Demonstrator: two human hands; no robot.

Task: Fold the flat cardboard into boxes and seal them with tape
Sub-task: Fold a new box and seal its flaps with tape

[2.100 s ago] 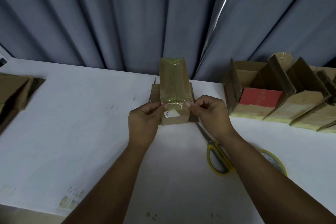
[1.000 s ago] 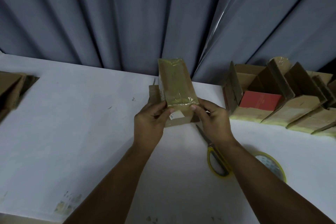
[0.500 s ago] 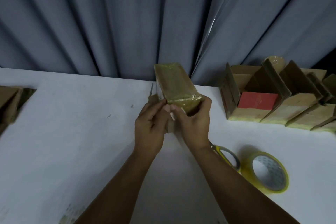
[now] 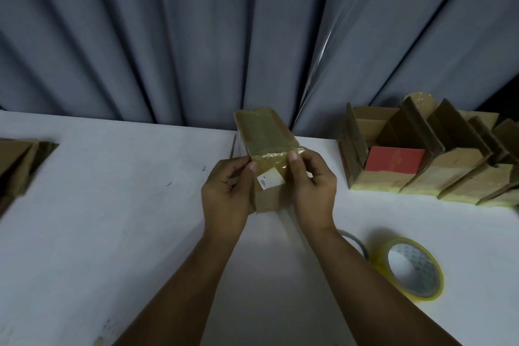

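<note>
Box [image 4: 268, 199] at centre of table [image 4: 112, 205], left hand [image 4: 227, 196] and right hand [image 4: 311, 191] both gripping its near end, thumbs on tape end [image 4: 271, 160], tape roll [image 4: 407, 270] at 4 o'clock; uneven thumb pressure may wrinkle or lift that tape, leaving the seam unsealed.

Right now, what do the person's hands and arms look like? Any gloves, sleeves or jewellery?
The left hand and right hand are bare: no gloves, rings or watch show. The left forearm and right forearm are uncovered too, with no sleeve in view.
</note>
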